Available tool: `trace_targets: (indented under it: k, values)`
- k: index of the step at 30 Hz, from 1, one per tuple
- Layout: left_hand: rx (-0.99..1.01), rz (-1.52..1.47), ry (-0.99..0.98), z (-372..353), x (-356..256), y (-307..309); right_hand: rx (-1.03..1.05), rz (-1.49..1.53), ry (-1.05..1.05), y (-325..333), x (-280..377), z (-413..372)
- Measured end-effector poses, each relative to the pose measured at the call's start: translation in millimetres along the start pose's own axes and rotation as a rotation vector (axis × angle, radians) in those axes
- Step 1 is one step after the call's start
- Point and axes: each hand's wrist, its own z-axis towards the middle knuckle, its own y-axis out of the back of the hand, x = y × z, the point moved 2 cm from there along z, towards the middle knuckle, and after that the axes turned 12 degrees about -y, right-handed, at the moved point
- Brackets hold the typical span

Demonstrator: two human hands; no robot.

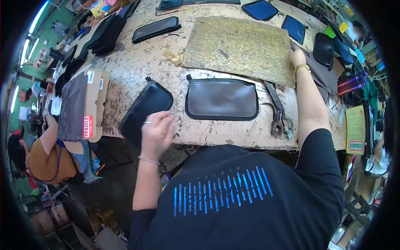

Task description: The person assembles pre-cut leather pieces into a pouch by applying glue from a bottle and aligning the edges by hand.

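My left hand [158, 134] is over the table's front edge, beside a black pouch [146, 106] lying at a slant. Its fingers are partly curled and blurred, and whether they touch anything is unclear. A pouch with a grey-brown panel and black edging [222, 100] lies flat in front of me. Far to the right, my right hand [297, 57] is at the right edge of a worn yellowish board [237, 48], next to dark grey sheets [318, 73]. Its fingertips are partly hidden there. Scissors [277, 110] lie below the board.
A cardboard box [95, 106] with a red FRAGILE label stands on the left of the table [121, 75]. Black pieces [106, 35] are piled behind it. More pouches [156, 29] lie at the back. A person in orange-brown [52, 160] is at the left.
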Motion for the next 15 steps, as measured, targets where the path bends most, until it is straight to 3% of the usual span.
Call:
trace_targets:
  k: [1, 3, 4, 7, 9, 15]
  values:
    - [0.049, -0.086, -0.042, 11.4, -7.3, -12.6, 0.006, -0.004, -0.004, 7.0, 7.9, -8.7]
    - [0.105, -0.147, -0.139, 35.8, -14.8, -39.7, -0.148, -0.166, -0.012, 26.7, 28.4, -33.4]
    - [0.114, -0.166, -0.191, 48.9, -16.1, -54.7, -0.238, -0.103, 0.057, 35.7, 33.0, -45.3]
    - [0.191, -0.217, -0.275, 92.3, -13.6, -105.9, 0.073, 0.353, 0.041, 63.5, 56.6, -111.8]
    - [0.241, -0.197, -0.285, 119.8, -16.3, -132.5, 0.254, 0.389, 0.082, 65.4, 66.7, -163.2]
    - [0.486, -0.207, -0.236, 145.4, -13.8, -159.9, 0.465, 0.481, 0.14, 51.4, 60.8, -229.8]
